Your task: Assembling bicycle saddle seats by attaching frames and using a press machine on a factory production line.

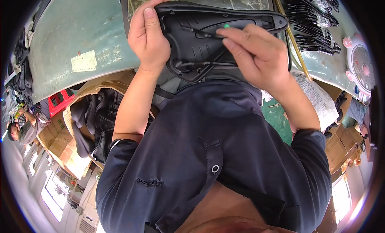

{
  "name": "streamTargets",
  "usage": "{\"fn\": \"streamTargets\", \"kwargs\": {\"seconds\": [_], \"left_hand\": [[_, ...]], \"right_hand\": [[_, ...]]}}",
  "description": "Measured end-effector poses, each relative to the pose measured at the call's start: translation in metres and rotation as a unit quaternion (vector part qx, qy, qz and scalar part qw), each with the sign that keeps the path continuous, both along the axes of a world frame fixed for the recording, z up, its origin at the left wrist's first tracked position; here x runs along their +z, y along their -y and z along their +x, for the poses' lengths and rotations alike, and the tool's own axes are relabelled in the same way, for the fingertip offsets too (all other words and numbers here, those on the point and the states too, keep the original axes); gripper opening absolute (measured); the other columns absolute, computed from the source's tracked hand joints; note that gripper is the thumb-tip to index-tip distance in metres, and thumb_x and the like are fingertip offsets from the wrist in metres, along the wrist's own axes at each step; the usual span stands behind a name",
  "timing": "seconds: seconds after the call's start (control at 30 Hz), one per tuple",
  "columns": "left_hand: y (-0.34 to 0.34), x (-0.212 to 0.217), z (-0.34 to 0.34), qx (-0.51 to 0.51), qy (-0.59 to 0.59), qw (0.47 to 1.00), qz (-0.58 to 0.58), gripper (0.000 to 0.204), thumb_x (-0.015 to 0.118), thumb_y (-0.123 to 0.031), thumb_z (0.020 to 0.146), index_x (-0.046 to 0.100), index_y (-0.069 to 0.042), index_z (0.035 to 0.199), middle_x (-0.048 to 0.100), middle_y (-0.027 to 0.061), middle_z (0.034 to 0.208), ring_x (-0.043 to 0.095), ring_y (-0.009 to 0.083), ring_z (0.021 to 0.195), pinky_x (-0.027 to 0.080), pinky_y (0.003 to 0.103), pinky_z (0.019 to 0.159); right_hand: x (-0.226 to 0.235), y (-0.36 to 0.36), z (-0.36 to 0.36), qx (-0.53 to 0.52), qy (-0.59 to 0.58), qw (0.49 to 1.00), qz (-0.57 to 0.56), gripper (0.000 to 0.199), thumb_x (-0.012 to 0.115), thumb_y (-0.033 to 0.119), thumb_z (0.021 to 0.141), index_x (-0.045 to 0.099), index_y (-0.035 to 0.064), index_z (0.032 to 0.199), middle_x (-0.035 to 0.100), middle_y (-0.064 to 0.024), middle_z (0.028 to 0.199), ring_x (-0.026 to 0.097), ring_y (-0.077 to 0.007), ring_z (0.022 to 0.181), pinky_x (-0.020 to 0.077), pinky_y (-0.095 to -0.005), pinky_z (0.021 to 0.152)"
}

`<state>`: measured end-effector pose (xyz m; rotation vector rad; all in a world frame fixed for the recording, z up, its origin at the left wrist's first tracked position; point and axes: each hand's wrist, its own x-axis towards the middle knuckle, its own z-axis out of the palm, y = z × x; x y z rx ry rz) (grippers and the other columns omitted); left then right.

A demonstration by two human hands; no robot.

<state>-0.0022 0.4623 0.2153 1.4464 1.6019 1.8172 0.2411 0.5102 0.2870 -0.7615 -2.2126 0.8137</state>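
Saddle (212, 20) in hand, underside showing

Clockwise bearings run from the middle of the view. At 9 o'clock, far off, is another person (30, 129); nearer is a red stool (60, 100), beside an open box (60, 133) of black saddles (90, 117). At 10 o'clock a paper slip (84, 61) lies on the green bench (48, 48). At 11 o'clock the left hand (150, 40) grips the saddle's broad end, thumb on the rim. The saddle is at 12 o'clock, its nose pointing to 3. Between 1 and 2 o'clock the right hand (260, 56) pinches a thin black rail (208, 64) over the underside; the exact contact is blurred. At 2 o'clock lie bundled black rods (311, 24); farther right stands a fan (365, 66).
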Motion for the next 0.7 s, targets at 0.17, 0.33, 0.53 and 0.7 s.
{"fn": "streamTargets", "kwargs": {"seconds": [0.17, 0.33, 0.53, 0.7], "left_hand": [[0.002, 0.012, 0.006, 0.018, 0.013, 1.000, -0.016, 0.031, 0.049, -0.014, 0.117, 0.072, 0.007, 0.121, 0.075, 0.0146, 0.119, 0.068, 0.0225, 0.113, 0.050, 0.034, 0.103], [0.002, 0.012, 0.008, 0.019, 0.029, 0.999, 0.004, 0.026, 0.059, -0.015, 0.113, 0.071, 0.006, 0.120, 0.076, 0.0148, 0.117, 0.070, 0.0229, 0.110, 0.052, 0.035, 0.100], [-0.002, 0.000, 0.004, 0.020, 0.005, 1.000, 0.024, 0.027, 0.051, -0.009, 0.114, 0.074, 0.005, 0.118, 0.079, 0.0118, 0.113, 0.070, 0.0190, 0.105, 0.053, 0.030, 0.098], [0.002, -0.001, 0.005, -0.002, -0.023, 1.000, 0.005, 0.026, 0.052, -0.009, 0.114, 0.074, 0.004, 0.118, 0.079, 0.0124, 0.114, 0.071, 0.0203, 0.105, 0.053, 0.031, 0.098]], "right_hand": [[-0.007, 0.010, -0.002, 0.012, -0.019, 1.000, 0.010, 0.022, 0.084, 0.004, 0.088, 0.083, 0.0058, 0.110, 0.059, -0.0055, 0.071, 0.060, -0.0227, 0.058, 0.0485, -0.0349, 0.053], [-0.005, -0.002, 0.004, -0.022, -0.016, 1.000, 0.003, 0.022, 0.084, 0.004, 0.088, 0.083, 0.0072, 0.109, 0.058, -0.0056, 0.071, 0.058, -0.0225, 0.056, 0.0475, -0.0356, 0.052], [0.001, 0.002, 0.000, -0.013, 0.023, 0.999, 0.047, 0.019, 0.084, 0.010, 0.087, 0.084, 0.0112, 0.106, 0.061, -0.0034, 0.072, 0.061, -0.0222, 0.056, 0.0487, -0.0361, 0.051], [0.004, -0.007, -0.016, 0.017, 0.021, 0.993, 0.117, 0.017, 0.086, 0.016, 0.085, 0.084, 0.0155, 0.102, 0.062, -0.0013, 0.074, 0.063, -0.0233, 0.058, 0.0494, -0.0370, 0.051]]}}
